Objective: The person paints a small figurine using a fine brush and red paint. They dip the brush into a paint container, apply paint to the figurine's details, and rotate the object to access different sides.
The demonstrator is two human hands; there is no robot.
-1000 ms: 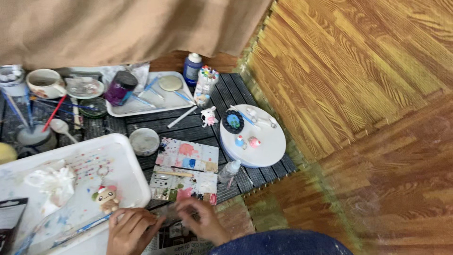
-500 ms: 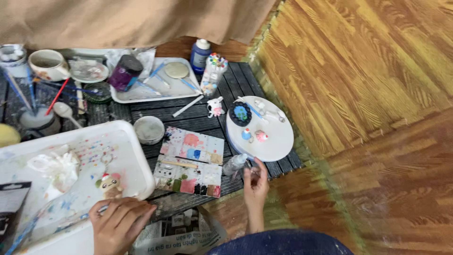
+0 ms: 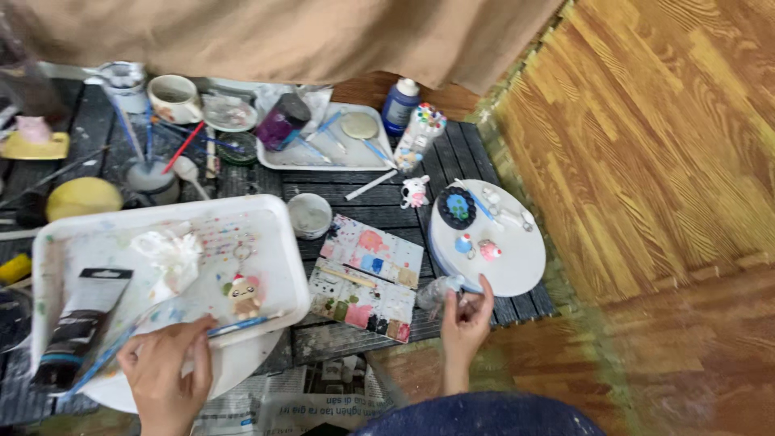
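Left hand [image 3: 165,371] sits at the near edge of the white tray [image 3: 97,242], fingers pinched around a blue-handled brush [image 3: 234,326] that lies across the tray rim. Painted figurine keychain [image 3: 244,295] is in the tray, just beyond the brush.

Right hand [image 3: 464,315] is out at the small clear bottle [image 3: 440,289], between the paint-smeared palette tile [image 3: 367,278] and the round white plate [image 3: 517,258]. Fingers are curled round the bottle's top; I can't tell if they're gripping or only touching.

Risks as I see them:
- The bottle is small and stands at the slatted worktop's [image 3: 355,194] near edge, so a loose grip could tip it onto the palette or the floor.
- Plate overhangs close to that hand; a nudge could shift the small painted pieces [image 3: 488,250] on it.
- A swing of the brush could smear the keychain.
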